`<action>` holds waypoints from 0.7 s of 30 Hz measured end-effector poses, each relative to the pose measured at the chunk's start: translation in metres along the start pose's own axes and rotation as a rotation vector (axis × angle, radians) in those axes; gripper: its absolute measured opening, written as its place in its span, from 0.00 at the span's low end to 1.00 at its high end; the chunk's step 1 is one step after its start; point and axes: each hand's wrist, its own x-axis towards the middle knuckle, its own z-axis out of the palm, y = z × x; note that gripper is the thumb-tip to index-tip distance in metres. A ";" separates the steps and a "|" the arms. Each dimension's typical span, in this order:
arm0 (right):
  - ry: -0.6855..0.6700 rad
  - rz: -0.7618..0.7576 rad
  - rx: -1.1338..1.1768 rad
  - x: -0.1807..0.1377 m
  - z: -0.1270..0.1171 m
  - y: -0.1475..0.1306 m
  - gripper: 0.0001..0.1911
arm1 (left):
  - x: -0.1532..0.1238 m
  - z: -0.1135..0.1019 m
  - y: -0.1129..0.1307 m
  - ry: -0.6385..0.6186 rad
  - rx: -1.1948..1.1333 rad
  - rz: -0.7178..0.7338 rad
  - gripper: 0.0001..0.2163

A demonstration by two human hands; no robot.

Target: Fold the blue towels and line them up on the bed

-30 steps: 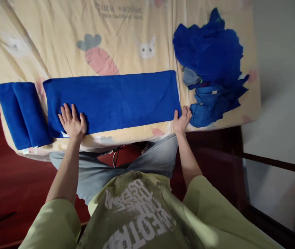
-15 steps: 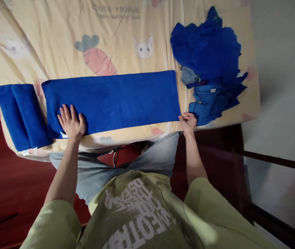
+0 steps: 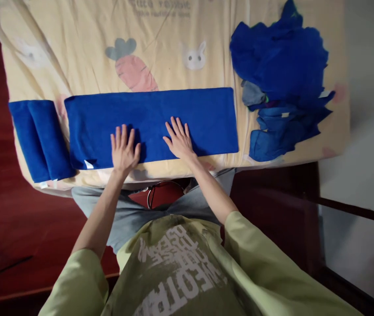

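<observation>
Now that its four-o'clock corner (image 3: 235, 149) has been vacated by the right hand (image 3: 179, 139), the blue cloth (image 3: 150, 123) toward eleven o'clock is apparently being smoothed, with this and the left hand (image 3: 124, 151) laid open, flat.

one left hand (image 3: 125, 151), one right hand (image 3: 179, 139), one flat blue cloth (image 3: 150, 114), one folded blue bundle (image 3: 47, 140), one heap of blue cloths (image 3: 282, 61), pieces uncountable, one sheet (image 3: 170, 48)

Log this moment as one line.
left hand: open on spread blue cloth; right hand: likewise; left of cloth: folded blue cloth; right of cloth: crumpled pile
</observation>
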 end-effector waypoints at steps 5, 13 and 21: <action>0.106 0.137 -0.077 -0.016 0.004 0.055 0.34 | -0.013 0.002 -0.016 0.043 0.020 -0.080 0.32; 0.232 0.441 -0.202 -0.076 -0.018 0.161 0.33 | -0.058 -0.024 -0.072 0.183 0.055 -0.373 0.35; 0.210 0.194 -0.170 -0.018 -0.013 0.081 0.34 | 0.003 -0.003 -0.023 0.091 0.051 -0.110 0.34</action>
